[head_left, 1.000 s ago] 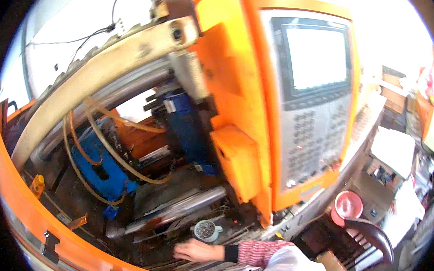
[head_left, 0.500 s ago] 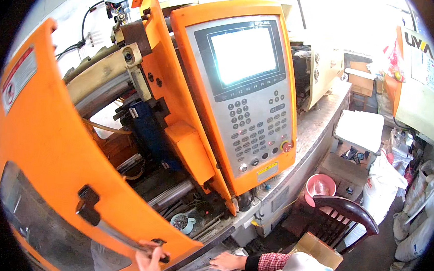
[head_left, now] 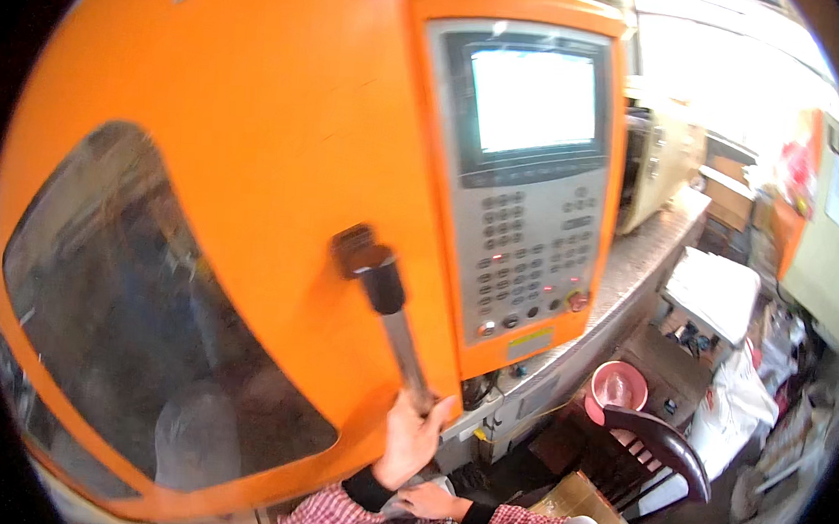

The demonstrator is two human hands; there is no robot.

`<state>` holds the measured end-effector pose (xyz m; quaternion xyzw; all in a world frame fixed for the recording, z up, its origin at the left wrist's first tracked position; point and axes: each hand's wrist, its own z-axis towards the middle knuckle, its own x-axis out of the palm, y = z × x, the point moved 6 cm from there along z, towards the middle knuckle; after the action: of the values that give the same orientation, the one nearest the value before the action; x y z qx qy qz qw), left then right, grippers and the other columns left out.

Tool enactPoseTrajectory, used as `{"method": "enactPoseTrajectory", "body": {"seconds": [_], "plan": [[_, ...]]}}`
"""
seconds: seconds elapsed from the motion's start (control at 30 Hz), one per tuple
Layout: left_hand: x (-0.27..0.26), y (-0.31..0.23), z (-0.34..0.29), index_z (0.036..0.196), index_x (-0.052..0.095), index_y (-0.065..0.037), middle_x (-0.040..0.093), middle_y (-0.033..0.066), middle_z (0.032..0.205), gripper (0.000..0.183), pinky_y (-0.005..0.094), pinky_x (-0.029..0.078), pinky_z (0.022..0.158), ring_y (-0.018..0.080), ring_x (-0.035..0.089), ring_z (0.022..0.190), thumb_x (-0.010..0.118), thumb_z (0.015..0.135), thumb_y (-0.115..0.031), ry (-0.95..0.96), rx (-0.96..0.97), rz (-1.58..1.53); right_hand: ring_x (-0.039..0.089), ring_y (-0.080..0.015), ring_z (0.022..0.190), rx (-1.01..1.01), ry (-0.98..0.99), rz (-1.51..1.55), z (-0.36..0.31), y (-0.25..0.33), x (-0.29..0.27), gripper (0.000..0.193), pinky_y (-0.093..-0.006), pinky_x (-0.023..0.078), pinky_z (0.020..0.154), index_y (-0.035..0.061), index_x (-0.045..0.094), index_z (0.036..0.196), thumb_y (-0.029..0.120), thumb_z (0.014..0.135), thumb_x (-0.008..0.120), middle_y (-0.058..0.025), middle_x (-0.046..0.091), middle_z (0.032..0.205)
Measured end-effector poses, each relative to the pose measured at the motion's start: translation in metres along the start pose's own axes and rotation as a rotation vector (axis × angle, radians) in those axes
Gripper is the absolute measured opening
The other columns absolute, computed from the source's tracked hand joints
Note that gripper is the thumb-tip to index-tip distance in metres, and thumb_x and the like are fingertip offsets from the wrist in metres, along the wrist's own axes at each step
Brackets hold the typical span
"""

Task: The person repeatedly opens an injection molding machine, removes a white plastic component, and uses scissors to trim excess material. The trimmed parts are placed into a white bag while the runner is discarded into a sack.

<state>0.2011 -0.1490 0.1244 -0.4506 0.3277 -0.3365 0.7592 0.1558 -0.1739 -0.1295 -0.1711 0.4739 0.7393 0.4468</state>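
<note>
A large orange machine door point(head_left: 292, 139) with a dark window point(head_left: 146, 332) stands across the left and middle. My left hand point(head_left: 410, 441) is closed round the lower end of its bar-shaped door handle point(head_left: 403, 347), near the door's right edge. Just below and to the right, my right hand point(head_left: 432, 501) rests low in front of me, beside the left wrist. Its fingers point left, loosely bent, and no object shows in them; their tips are slightly blurred.
Right of the door stands a control panel point(head_left: 529, 192) with a lit screen and several buttons. A pink bucket point(head_left: 617, 387), a dark wooden chair point(head_left: 667, 450), a cardboard box point(head_left: 578, 502) and white sacks point(head_left: 732, 406) stand at the right.
The door has slid right, up to the control panel, covering the machine's opening and the small cup inside. My left hand moved right with the handle. The right hand now lies close to it.
</note>
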Motion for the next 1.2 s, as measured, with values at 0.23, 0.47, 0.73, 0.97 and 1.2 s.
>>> {"method": "enactPoseTrajectory", "body": {"seconds": [0.23, 0.47, 0.73, 0.97, 1.2], "plan": [[0.015, 0.010, -0.003, 0.104, 0.049, 0.001, 0.059, 0.0211, 0.090, 0.032, 0.0399, 0.049, 0.066, 0.0340, 0.060, 0.081, 0.060, 0.085, -0.023, -0.031, 0.059, 0.075, 0.058, -0.0336, 0.085, 0.014, 0.198, 0.198, -0.002, -0.011, 0.024, 0.020, -0.0400, 0.047, 0.071, 0.0031, 0.055, 0.098, 0.017, 0.084, 0.052, -0.0158, 0.057, 0.093], [-0.031, -0.056, -0.067, 0.124, 0.032, 0.007, 0.043, 0.0280, 0.110, 0.064, 0.0454, 0.038, 0.088, 0.0395, 0.046, 0.102, 0.056, 0.081, -0.034, -0.143, 0.520, 0.283, 0.057, -0.0342, 0.084, -0.340, 0.655, 0.282, 0.055, 0.107, 0.087, 0.018, -0.0396, 0.047, 0.071, 0.0031, 0.055, 0.098, 0.014, 0.084, 0.053, -0.0151, 0.057, 0.093], [-0.213, 0.050, -0.296, 0.091, 0.059, -0.001, 0.059, 0.0148, 0.074, 0.012, 0.0315, 0.046, 0.058, 0.0263, 0.058, 0.065, 0.058, 0.084, -0.011, -1.217, -0.360, 0.543, 0.060, -0.0320, 0.078, -0.553, 0.907, 0.613, 0.097, 0.262, 0.234, 0.015, -0.0374, 0.047, 0.067, 0.0021, 0.060, 0.089, 0.013, 0.079, 0.061, -0.0148, 0.060, 0.083], [-0.123, 0.070, -0.480, 0.088, 0.060, 0.003, 0.061, 0.0064, 0.070, 0.015, 0.0239, 0.045, 0.054, 0.0102, 0.056, 0.061, 0.056, 0.087, -0.012, -1.691, -0.933, 0.163, 0.059, -0.0332, 0.083, -0.577, 0.981, 0.207, 0.059, 0.351, 0.379, 0.036, -0.0432, 0.046, 0.070, 0.0001, 0.059, 0.090, 0.035, 0.081, 0.060, -0.0167, 0.061, 0.084], [-0.151, 0.058, -0.522, 0.087, 0.061, 0.002, 0.061, 0.0052, 0.066, 0.018, 0.0223, 0.041, 0.047, 0.0082, 0.053, 0.052, 0.056, 0.087, -0.015, -1.803, -0.802, 0.040, 0.058, -0.0315, 0.076, -0.665, 0.713, 0.275, 0.064, 0.345, 0.377, 0.016, -0.0418, 0.048, 0.062, 0.0045, 0.059, 0.077, 0.020, 0.076, 0.061, -0.0114, 0.060, 0.078]]}}
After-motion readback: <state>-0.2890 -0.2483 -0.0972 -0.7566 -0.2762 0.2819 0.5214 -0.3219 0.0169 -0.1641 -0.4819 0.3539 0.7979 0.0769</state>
